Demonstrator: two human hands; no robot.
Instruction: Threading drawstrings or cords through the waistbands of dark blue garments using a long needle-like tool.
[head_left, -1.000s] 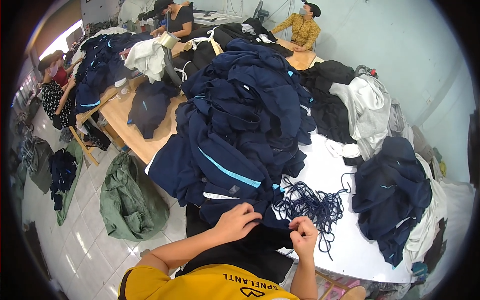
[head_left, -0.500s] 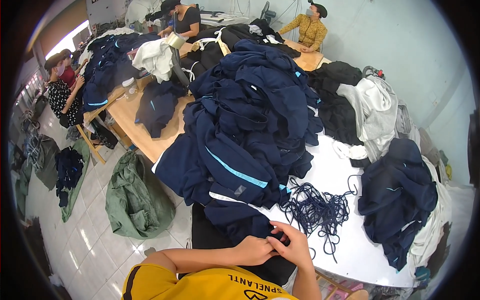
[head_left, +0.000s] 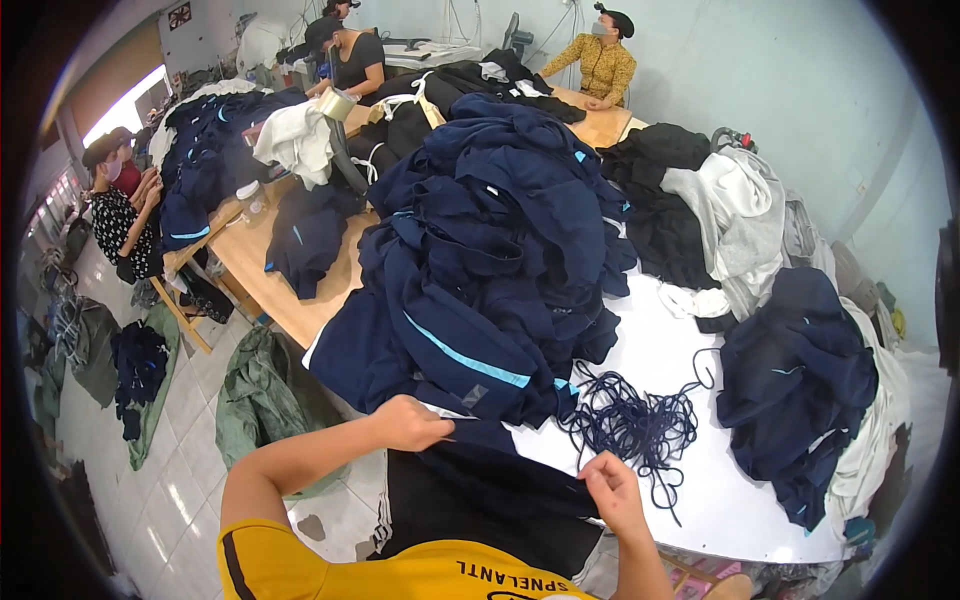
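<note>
A navy fabric garment (head_left: pixel 505 472) is stretched between my two hands at the table's near edge, above my lap. My left hand (head_left: pixel 412 424) is closed in a fist on its upper left part, just in front of the big pile. At the garment's right end my right hand (head_left: pixel 613 492) pinches the edge between thumb and fingers. A tall heap of navy garments (head_left: pixel 490 230), some with light blue stripes, rises right ahead. Beside the heap, beyond my right hand, lies a tangle of navy drawcords (head_left: pixel 640 425) on the white tabletop (head_left: pixel 665 320).
More navy garments (head_left: pixel 795 390) lie on the right, next to grey and white cloth (head_left: pixel 735 205). Green sacks (head_left: pixel 270 395) stand on the tiled floor at left. Several people work at the far tables, one in a yellow patterned top (head_left: pixel 595 70).
My hands were close together on the garment and have moved apart, the left one leftward and up, the right one slightly right. The fabric is now pulled out between them.
</note>
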